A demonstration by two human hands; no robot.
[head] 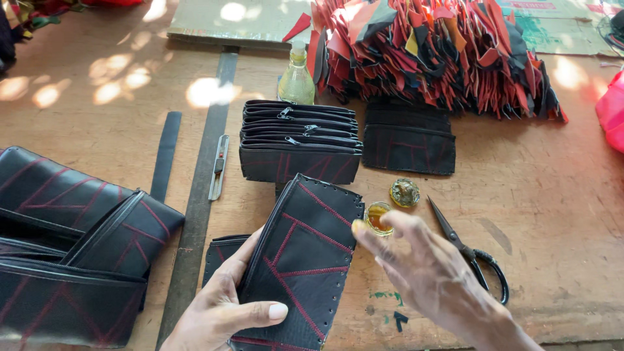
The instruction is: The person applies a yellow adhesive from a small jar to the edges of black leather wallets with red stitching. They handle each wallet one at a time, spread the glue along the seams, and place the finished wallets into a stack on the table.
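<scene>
Long flat steel ruler (pixel 205 188) serves as reference. Small utility knife (pixel 218 167) lies just right of it; black-handled scissors (pixel 469 253) well right; clear plastic bottle (pixel 296 77) upper right.

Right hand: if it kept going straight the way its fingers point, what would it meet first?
The right hand points up-left, and its fingertip already sits at the small open jar of amber glue. That jar looks first in line, though whether the fingertip touches it is unclear.
</scene>
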